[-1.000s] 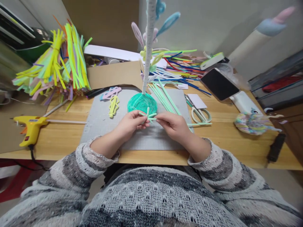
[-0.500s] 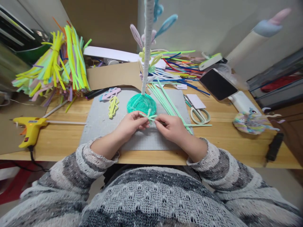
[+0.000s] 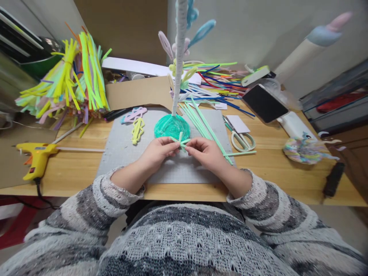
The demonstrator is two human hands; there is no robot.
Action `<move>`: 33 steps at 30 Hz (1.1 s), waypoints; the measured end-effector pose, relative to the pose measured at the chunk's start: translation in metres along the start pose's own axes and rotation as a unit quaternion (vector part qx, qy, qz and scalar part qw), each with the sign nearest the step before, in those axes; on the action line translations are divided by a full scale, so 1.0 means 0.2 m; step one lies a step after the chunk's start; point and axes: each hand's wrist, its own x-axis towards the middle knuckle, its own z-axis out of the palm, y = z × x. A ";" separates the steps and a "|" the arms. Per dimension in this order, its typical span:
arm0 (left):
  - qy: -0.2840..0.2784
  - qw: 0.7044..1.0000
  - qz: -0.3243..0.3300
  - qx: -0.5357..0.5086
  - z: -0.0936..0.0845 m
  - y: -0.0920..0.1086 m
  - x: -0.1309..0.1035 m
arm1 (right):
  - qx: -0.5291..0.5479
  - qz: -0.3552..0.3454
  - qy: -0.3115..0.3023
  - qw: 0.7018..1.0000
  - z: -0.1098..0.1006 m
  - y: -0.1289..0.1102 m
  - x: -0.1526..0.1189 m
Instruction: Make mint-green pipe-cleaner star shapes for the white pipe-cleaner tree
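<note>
- Left hand [image 3: 158, 152] and right hand [image 3: 207, 153] pinch the mint star [image 3: 181, 142] above the grey mat [image 3: 184, 172].
- Green coiled base [image 3: 172, 125] stands just beyond, toward the mat's far edge.
- Mint stems [image 3: 207, 128] cross its right edge, near the scissors [image 3: 245, 142].

Left hand [image 3: 164, 151], right hand [image 3: 203, 151] — both pinching (fingertips close).

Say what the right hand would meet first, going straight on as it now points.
Beyond the green pipe-cleaner piece it pinches, the right hand would probably meet the left hand first; depth is unclear.
</note>
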 end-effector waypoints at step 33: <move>-0.275 0.867 0.365 0.198 0.05 0.19 -0.26 | -0.406 -0.457 0.140 0.779 -0.06 -0.28 -0.31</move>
